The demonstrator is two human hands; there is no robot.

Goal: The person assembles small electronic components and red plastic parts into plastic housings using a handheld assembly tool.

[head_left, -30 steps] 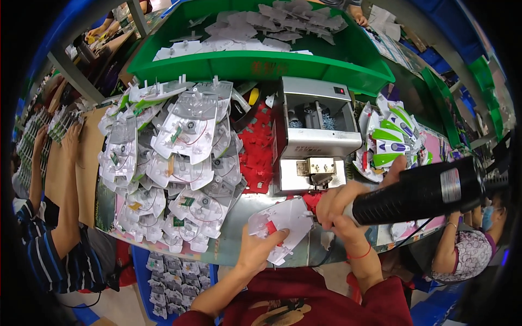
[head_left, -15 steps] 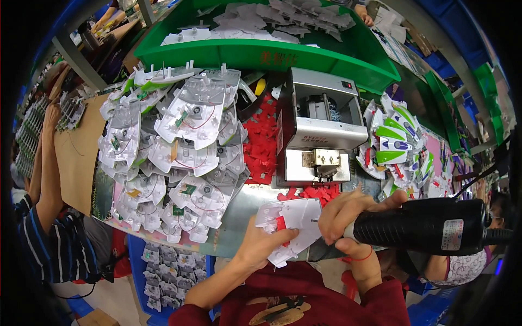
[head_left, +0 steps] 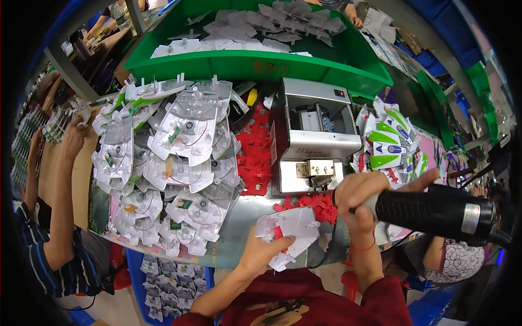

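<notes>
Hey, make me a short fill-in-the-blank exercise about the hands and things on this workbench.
The left hand holds a panel mostly coloured ____. The right hand grips a power tool whose body is coloured ____. The silver machine stands ____ the left shell pile and the right shell pile.

Missing words: white; black; between.

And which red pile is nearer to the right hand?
The smaller pile, in front of the machine, by the right hand; the larger pile lies along the machine's left side.
</notes>
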